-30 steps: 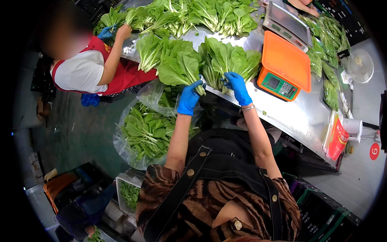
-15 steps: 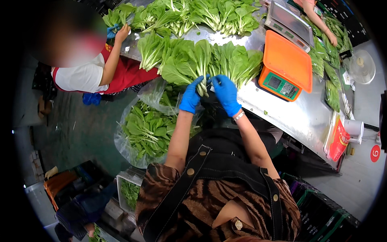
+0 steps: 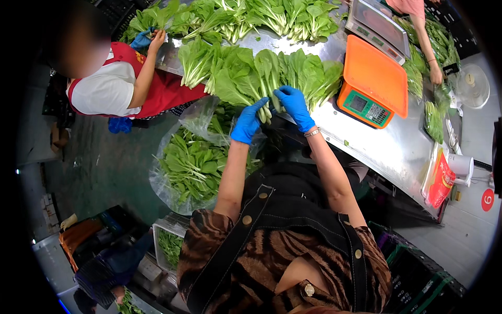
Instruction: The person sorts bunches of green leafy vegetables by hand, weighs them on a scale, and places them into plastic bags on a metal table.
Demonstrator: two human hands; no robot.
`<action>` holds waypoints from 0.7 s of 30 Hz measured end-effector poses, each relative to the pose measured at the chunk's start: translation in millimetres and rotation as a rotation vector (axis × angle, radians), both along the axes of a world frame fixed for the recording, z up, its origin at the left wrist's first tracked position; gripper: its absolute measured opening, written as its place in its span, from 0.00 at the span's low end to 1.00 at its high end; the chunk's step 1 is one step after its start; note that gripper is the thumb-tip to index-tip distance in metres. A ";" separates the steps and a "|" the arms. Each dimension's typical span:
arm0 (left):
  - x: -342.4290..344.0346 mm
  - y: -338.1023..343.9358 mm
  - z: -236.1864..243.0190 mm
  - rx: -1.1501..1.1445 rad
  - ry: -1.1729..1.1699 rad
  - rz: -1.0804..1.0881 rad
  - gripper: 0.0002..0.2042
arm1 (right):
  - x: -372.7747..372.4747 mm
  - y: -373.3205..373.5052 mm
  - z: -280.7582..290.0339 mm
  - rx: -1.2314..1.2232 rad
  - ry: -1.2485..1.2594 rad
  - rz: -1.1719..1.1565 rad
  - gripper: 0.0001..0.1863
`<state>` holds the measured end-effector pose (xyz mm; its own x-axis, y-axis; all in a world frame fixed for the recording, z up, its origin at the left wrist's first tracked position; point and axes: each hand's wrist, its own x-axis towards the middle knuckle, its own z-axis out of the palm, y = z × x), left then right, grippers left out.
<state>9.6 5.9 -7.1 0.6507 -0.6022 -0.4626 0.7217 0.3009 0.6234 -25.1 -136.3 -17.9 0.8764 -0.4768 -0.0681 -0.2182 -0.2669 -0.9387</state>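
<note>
Both my hands wear blue gloves and meet at the stem end of a bunch of leafy greens (image 3: 243, 81) at the table's near edge. My left hand (image 3: 248, 123) is closed round the pale stems, and their cut ends poke out beside its fingers. My right hand (image 3: 295, 107) pinches at a stalk of greens (image 3: 268, 70) on the bunch's right side; its fingertips are partly hidden by the stems. Right behind that hand lies another pile of greens (image 3: 308, 76).
An orange scale (image 3: 374, 76) stands right of the greens on the metal table (image 3: 361, 138), with a grey scale (image 3: 379, 29) behind it. Left of my legs is a clear bag of greens (image 3: 191, 162). A co-worker (image 3: 112, 83) stands at the left; another person's arm (image 3: 426, 44) reaches in at far right.
My right hand has straightened its fingers a little and moved slightly up along the stems. The left keeps its hold. At far right, the other person's hand has come down toward the bagged greens.
</note>
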 end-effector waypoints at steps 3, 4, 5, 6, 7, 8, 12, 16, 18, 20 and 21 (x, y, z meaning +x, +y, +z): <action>1.5 8.2 -26.1 0.061 -0.143 -0.079 0.10 | -1.9 17.4 11.6 -0.148 0.090 0.117 0.17; 1.2 6.4 -22.0 0.067 -0.204 -0.105 0.09 | -2.1 14.8 11.9 -0.008 0.062 0.089 0.16; 0.4 3.8 -11.7 0.104 -0.156 -0.124 0.10 | -2.7 11.4 12.4 0.131 0.034 0.062 0.15; 2.5 3.7 -13.3 0.078 -0.158 -0.138 0.09 | -3.4 8.0 12.9 0.271 0.005 0.036 0.14; 3.0 5.6 -11.5 0.052 -0.157 -0.148 0.09 | -4.4 4.1 11.3 0.275 -0.007 0.010 0.14; 2.9 6.6 -9.9 0.027 -0.157 -0.158 0.10 | -4.9 -1.2 9.2 0.279 -0.019 -0.015 0.13; -7.6 -14.5 24.5 -0.090 0.164 0.189 0.13 | -13.0 -14.2 2.4 0.101 -0.086 -0.122 0.12; 3.5 7.1 -28.6 -0.117 -0.049 -0.073 0.13 | -30.6 28.1 36.9 -0.558 -0.099 0.061 0.08; 3.8 4.9 -36.2 -0.043 -0.056 -0.022 0.11 | -32.8 42.1 31.3 -0.650 -0.191 0.137 0.09; 0.3 2.5 -10.4 -0.062 -0.046 0.076 0.10 | -29.3 38.9 37.8 -0.375 -0.247 0.081 0.09; 2.1 5.7 -3.9 -0.103 -0.037 0.080 0.11 | -29.6 38.9 40.2 -0.235 -0.274 0.059 0.09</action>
<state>11.7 11.6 -11.0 0.7136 -0.5910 -0.3761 0.6703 0.4201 0.6117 -54.7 -97.4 22.3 0.8733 -0.4000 0.2781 0.0547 -0.4867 -0.8719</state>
